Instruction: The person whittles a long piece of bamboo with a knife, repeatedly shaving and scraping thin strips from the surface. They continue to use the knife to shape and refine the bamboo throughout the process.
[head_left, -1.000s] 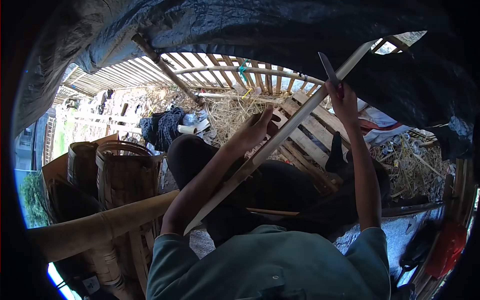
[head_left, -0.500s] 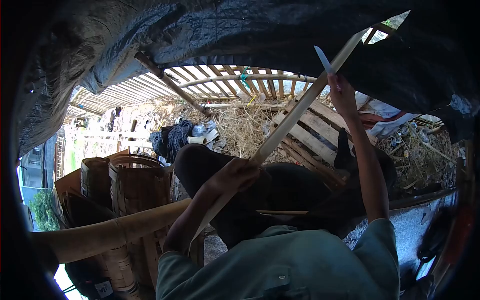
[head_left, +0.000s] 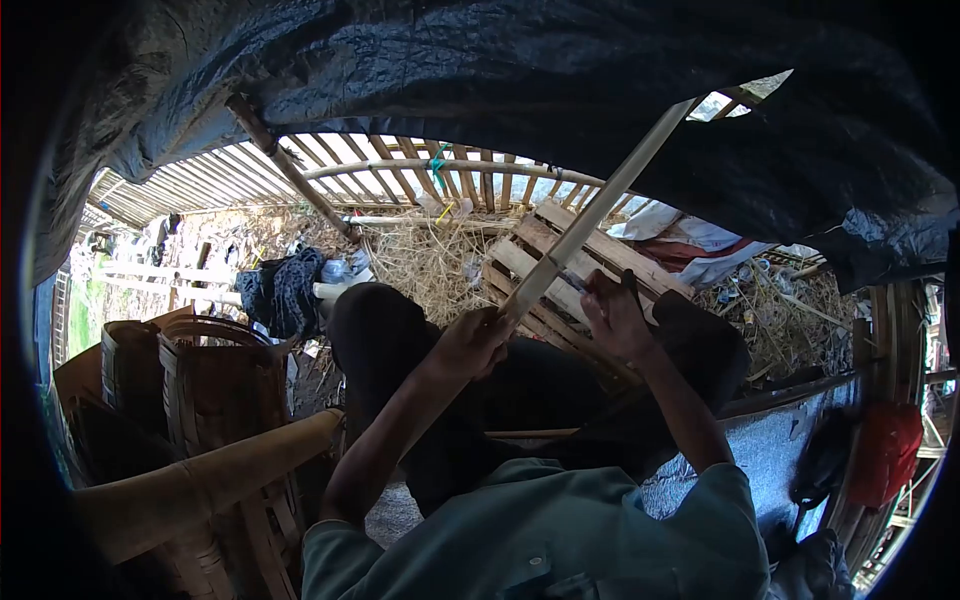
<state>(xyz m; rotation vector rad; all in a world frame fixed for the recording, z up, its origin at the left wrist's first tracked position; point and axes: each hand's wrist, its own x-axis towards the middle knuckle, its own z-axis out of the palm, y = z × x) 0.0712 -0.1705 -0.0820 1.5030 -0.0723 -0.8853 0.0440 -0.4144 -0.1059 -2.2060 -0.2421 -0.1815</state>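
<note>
A long, pale bamboo strip (head_left: 603,205) slants from my lap up to the right, its far end near the dark tarp. My left hand (head_left: 470,343) is closed around its lower part, above my left knee. In my right hand (head_left: 615,318), the fingers are wrapped round a knife (head_left: 573,281), whose blade lies against or just beside the strip, a little above my left hand. Most of the knife is hidden by the fingers and the strip.
A thick bamboo pole (head_left: 215,478) juts in from the left beside woven bamboo baskets (head_left: 225,385). Ahead are wooden slats (head_left: 620,250), straw (head_left: 425,265) and a slatted fence (head_left: 480,180). A dark tarp (head_left: 420,70) hangs overhead; a red bag (head_left: 885,450) is at right.
My right hand has come down along the strip with the knife, from near its upper part to close by my left hand. My view has shifted to the right.
</note>
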